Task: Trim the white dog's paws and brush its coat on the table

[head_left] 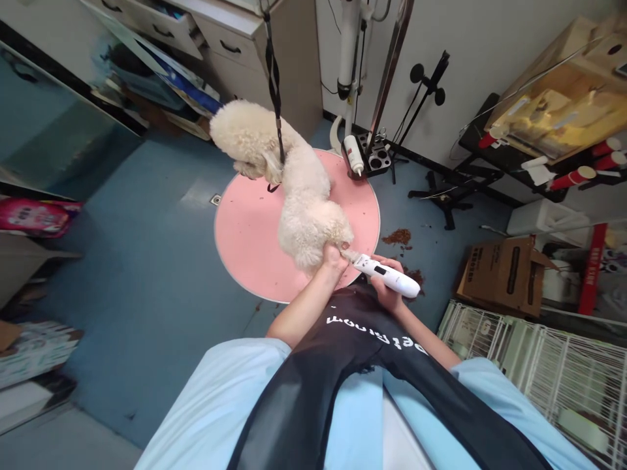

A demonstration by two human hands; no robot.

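Observation:
A curly cream-white dog (pixel 308 170) stands on a round pink grooming table (pixel 255 241), its head turned to the left. Around its neck runs a black loop (pixel 274 91) that hangs from above. At the dog's rear end, my left hand (pixel 335 257) is closed on what looks like a hind leg, mostly hidden by the fingers. My right hand (pixel 386 295) grips a white hair clipper (pixel 392 277). The clipper's head points left and meets the fur beside my left fingers.
A holder (pixel 377 160) with a white bottle (pixel 353 155) and scissors is at the table's far right edge. Brown hair clumps (pixel 398 236) lie on the blue floor. On the right are a cardboard box (pixel 499 274) and white wire cages (pixel 563 365); drawers (pixel 230 49) stand behind.

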